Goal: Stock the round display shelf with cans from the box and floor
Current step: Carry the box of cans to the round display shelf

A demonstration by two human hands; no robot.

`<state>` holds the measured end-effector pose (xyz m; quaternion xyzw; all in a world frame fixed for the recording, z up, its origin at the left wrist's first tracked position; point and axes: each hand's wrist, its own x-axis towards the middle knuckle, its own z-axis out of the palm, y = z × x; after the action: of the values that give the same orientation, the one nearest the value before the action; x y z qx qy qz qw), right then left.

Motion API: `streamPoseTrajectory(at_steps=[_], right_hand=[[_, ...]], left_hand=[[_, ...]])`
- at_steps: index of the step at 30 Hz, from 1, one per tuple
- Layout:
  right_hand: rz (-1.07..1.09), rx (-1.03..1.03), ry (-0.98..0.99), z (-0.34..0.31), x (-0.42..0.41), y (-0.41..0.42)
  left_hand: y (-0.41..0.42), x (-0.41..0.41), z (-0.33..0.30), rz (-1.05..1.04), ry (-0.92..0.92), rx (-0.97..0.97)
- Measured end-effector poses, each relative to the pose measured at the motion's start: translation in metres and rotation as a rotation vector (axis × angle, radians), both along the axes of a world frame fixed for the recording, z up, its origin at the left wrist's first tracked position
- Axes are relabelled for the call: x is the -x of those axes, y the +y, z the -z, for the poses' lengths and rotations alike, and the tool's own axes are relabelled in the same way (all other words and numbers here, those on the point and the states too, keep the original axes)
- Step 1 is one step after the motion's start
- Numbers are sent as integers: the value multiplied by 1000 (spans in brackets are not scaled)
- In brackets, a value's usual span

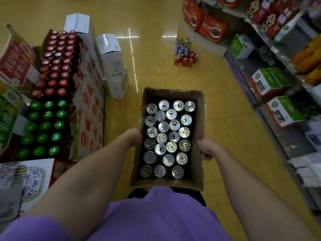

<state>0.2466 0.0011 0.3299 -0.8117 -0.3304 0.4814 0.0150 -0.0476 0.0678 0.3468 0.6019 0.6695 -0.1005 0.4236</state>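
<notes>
Both hands (206,148) grip a cardboard box (198,119) of cans (167,136).

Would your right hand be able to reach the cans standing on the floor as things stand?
Probably not: the right hand grips the cardboard box, and the floor cans stand well ahead by the round shelf.

Shop (stocked shelves (271,80), stacked bottles (52,80)).

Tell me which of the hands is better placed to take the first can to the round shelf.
Probably the right hand: the round shelf stands ahead on the right. Both hands grip the box; the left hand could keep holding it.
</notes>
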Motion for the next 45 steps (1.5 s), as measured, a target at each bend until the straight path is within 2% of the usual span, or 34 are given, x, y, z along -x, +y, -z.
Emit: streamPoseTrajectory(at_steps=[7,16,23,31,35,45], right_hand=[[34,112,-9,42,-10,37],[-63,156,4,53,-32,174],[-136,208,-16,47,-36,259],[-158,243,-30,55,-12,335],[-133,209,-44,44,9,380],[21,25,-26,-15,37,492]], left_hand=[[45,-13,47,72,118,56],[166,-43,60,137,218,168],[232,-45,64,13,188,176],[314,-22,76,40,145,210],[369,-3,80,66,160,212],[531,12,36,148,116,65]])
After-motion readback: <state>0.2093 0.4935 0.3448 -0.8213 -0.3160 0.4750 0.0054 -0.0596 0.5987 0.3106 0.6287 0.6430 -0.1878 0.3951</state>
